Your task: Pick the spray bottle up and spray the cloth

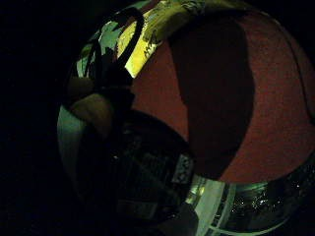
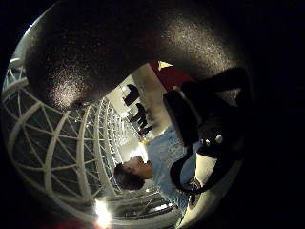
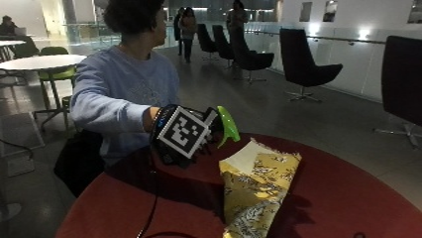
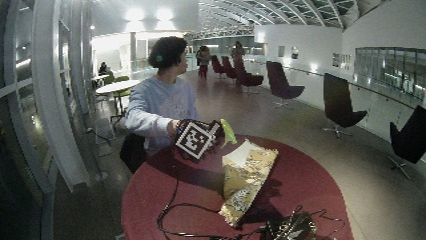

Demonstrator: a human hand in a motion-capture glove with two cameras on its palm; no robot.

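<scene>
Red table (image 3: 342, 198) fills the lower frame, the yellow patterned cloth (image 3: 254, 191) lies at centre, and the green-nozzled spray bottle (image 3: 226, 125) is gripped aloft left of centre by the gloved right hand (image 3: 188, 136); spraying seems next, once aimed down at the cloth.

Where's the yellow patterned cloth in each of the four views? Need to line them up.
Outside view: yellow patterned cloth lies on the round red table, beside the gloved right hand.
Wide outside view: cloth at mid-table.
Little finger side palm view: cloth on the table, at the picture's edge.
Thumb side palm view: not in it.
Shared landmark: the red table, seen in all but the thumb side view.
</scene>
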